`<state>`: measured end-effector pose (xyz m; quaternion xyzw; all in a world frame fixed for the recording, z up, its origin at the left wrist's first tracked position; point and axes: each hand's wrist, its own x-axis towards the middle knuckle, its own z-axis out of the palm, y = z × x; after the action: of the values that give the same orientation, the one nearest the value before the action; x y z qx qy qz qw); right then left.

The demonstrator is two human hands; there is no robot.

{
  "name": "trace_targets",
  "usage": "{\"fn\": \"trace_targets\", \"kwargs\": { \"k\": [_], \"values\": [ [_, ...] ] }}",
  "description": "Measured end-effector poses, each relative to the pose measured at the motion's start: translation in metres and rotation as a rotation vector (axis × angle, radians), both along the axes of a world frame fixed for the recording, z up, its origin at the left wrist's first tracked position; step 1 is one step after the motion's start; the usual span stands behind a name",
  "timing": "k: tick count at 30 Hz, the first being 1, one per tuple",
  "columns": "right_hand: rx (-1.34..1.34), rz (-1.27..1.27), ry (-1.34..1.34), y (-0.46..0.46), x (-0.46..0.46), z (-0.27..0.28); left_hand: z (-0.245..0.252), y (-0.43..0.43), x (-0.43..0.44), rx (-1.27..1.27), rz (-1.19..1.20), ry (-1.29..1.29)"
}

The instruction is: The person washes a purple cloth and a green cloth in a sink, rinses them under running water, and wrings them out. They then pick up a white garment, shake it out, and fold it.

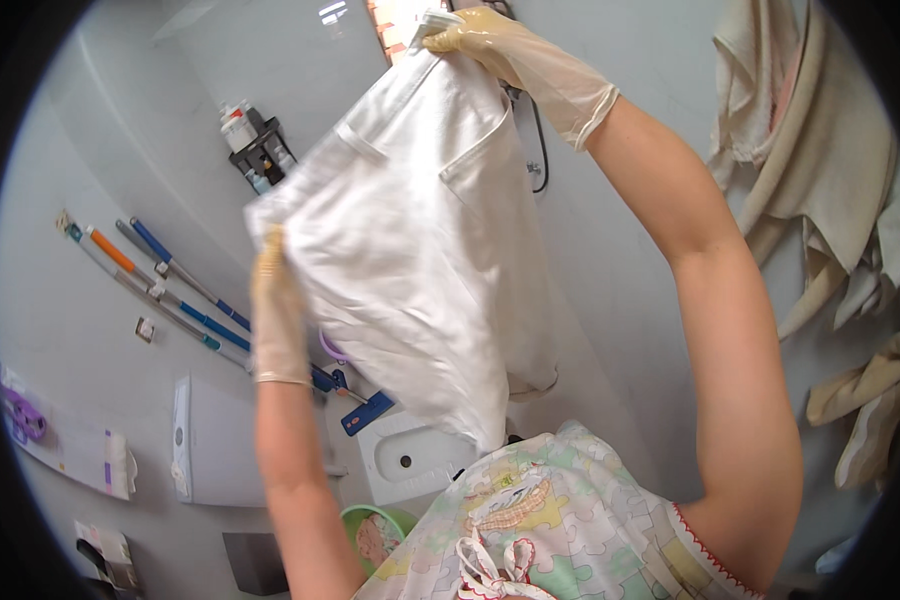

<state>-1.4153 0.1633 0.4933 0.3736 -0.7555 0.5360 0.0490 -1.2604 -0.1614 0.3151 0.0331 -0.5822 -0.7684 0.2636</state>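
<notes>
White shorts (412, 232) hang spread out in front of me, held up by the waistband. My right hand (472, 41), in a thin yellowish rubber glove, pinches one end of the waistband high at the top of the view. At the other end, lower on the left, my gloved left hand (274, 285) grips the waistband; it is slightly blurred. A pocket opening and a belt loop show on the cloth. The leg hems dangle down near my patterned top (532, 510).
Several towels (825, 172) hang on the right. Mop handles (172, 277) lean at left beside a bottle shelf (259, 150). Below are a squat toilet (412, 454), a blue mop head (367, 412) and a green basin (382, 525) holding cloth. A shower hose (541, 142) hangs behind the shorts.
</notes>
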Motion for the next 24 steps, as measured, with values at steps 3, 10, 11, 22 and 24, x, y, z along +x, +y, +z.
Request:
{"fn": "trace_targets", "kwargs": {
  "k": [3, 10, 11, 22, 24],
  "values": [
    [0.156, -0.296, 0.157, 0.024, -0.017, -0.006, 0.088, -0.027, 0.02, -0.309, 0.098, -0.006],
    [-0.067, -0.428, 0.4, 0.023, -0.036, 0.026, 0.221, -0.034, 0.027, -0.511, 0.3, -0.029],
    [-0.054, -0.329, 0.417, 0.017, -0.033, 0.038, 0.234, -0.041, 0.031, -0.531, 0.352, -0.02],
    [-0.174, -0.355, 0.713, -0.048, 0.006, 0.093, 0.302, -0.089, 0.128, -0.695, 0.754, -0.017],
    [-0.134, -0.299, 0.693, -0.06, -0.003, 0.095, 0.299, -0.098, 0.137, -0.711, 0.734, 0.0]
  ]
}}
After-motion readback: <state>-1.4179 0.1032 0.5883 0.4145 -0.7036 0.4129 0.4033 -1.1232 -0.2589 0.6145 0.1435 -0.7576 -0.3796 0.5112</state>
